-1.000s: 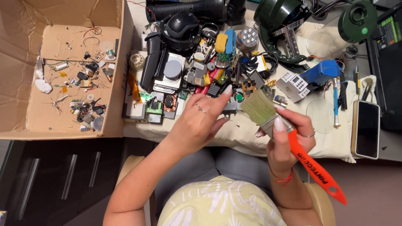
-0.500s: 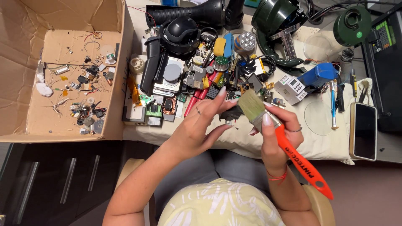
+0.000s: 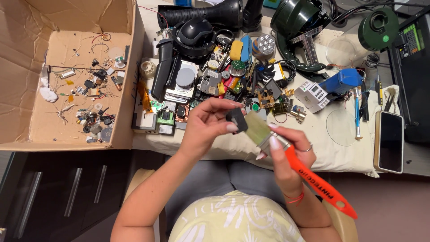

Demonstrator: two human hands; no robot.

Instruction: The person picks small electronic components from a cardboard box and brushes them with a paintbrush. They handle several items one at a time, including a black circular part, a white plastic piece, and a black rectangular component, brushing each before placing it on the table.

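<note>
Head view: left hand (image 3: 210,127) pinches small black part (image 3: 236,120); right hand (image 3: 286,154) grips brush (image 3: 286,152). Best to keep the part steady, light bristle strokes.

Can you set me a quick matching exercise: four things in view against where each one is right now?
Things:
1. paintbrush
2. small black part
3. phone
4. cardboard box

Places:
A. lying flat at the table's right edge
B. pinched in the left hand
C. on the left, holding loose scraps
D. held in the right hand, bristles against the part

Pairs: 1-D, 2-B, 3-A, 4-C
</note>
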